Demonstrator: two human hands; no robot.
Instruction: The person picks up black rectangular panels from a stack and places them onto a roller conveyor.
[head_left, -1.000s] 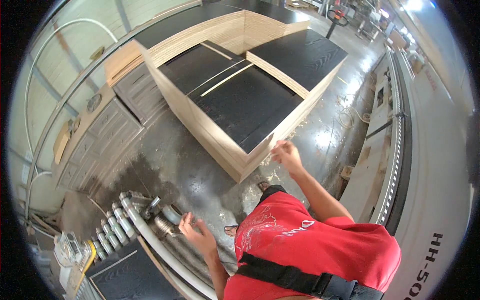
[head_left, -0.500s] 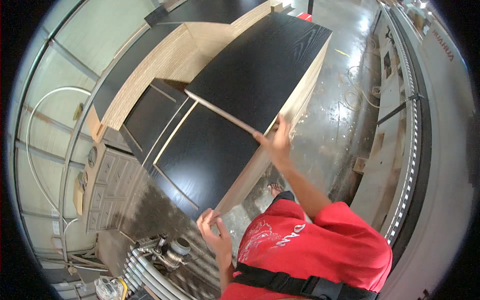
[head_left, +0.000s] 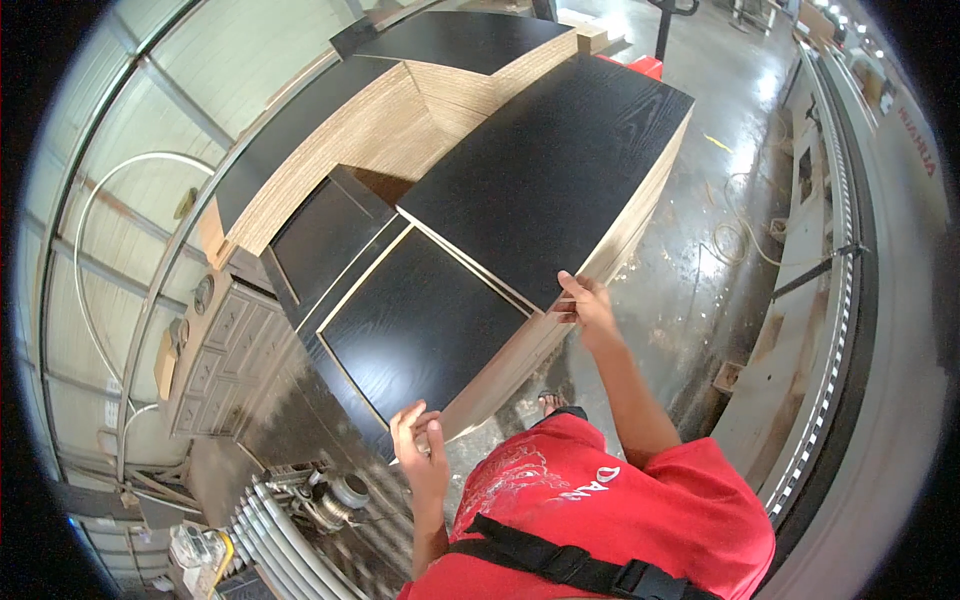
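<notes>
A smaller black panel (head_left: 425,315) with thin pale edges lies on a stack in front of me. Beyond it is a larger black wood-grain panel (head_left: 545,180) on a tall pile of boards. My left hand (head_left: 420,445) is at the smaller panel's near corner, fingers bent around the edge and thumb up. At the larger panel's near right corner, my right hand (head_left: 592,310) has its fingers closed around the edge. The undersides of both grips are hidden. A narrow pale gap or strip runs between the two panels.
Curved stacks of pale-edged boards (head_left: 340,150) rise at the far left. A drawer cabinet (head_left: 225,350) stands to the left. Grey pipes (head_left: 290,540) and a metal machine part are at the lower left. A long machine (head_left: 800,280) flanks the floor at right.
The view has shifted, so the panels appear lower and further right. My right hand, blurred before, has settled at the larger panel's corner. My left hand stays at the smaller panel's near corner.
</notes>
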